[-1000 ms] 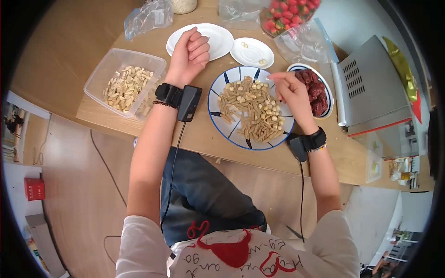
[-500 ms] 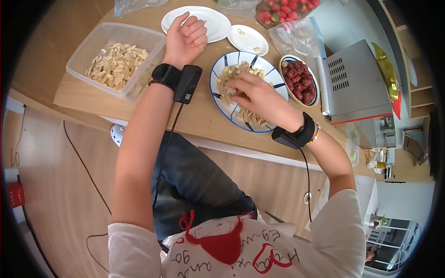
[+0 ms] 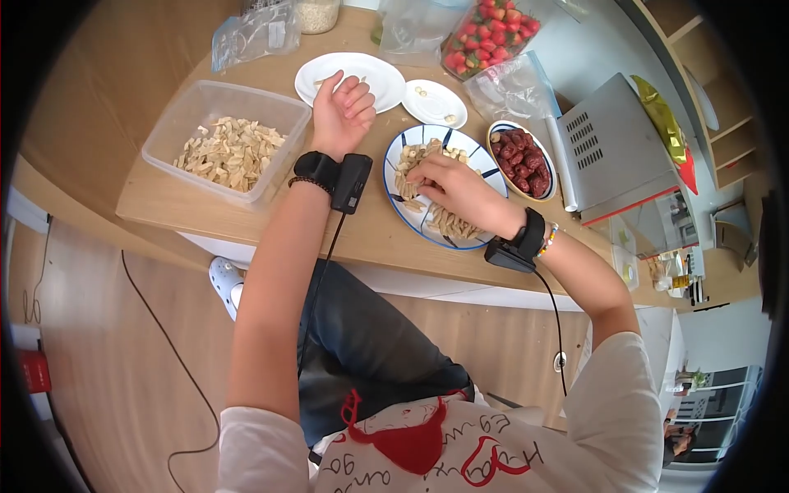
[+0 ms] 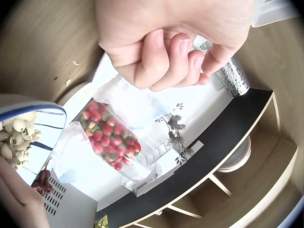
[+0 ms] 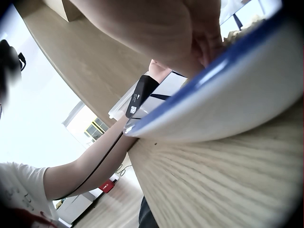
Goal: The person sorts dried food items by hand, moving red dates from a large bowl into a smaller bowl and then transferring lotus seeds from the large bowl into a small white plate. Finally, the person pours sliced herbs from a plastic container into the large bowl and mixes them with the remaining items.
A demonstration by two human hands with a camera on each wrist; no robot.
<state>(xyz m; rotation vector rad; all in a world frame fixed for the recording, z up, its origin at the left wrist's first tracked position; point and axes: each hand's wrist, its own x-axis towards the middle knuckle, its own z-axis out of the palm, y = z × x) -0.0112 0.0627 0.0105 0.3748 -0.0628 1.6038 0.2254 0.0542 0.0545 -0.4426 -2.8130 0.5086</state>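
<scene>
On the table, a blue-rimmed white plate [image 3: 397,195] holds elongated tan dried pieces [image 3: 452,226] and round cream seeds [image 3: 454,153]. My right hand [image 3: 468,193] reaches over its right side, fingers bent down into the pieces; whatever the fingertips grip is hidden. In the right wrist view, the plate's rim [image 5: 209,78] hides part of that hand. My left hand [image 3: 341,119] is palm up by the oval white plate [image 3: 386,72]. Its fingers [image 4: 154,61] curl loosely toward the palm, with nothing visible in them.
A clear plastic box [image 3: 160,148] of pale dried slices [image 3: 230,152] stands at left. Right of the patterned plate is a bowl of red dates [image 3: 522,164]. Behind are a small white plate [image 3: 423,111] with a few seeds, plastic bags [image 3: 509,86], strawberries [image 3: 485,41] and a grey appliance [image 3: 612,148].
My right hand has moved left from the plate's right edge, over the pieces, and its fingers now bend into them. My left hand stays palm up. The head view has shifted.
</scene>
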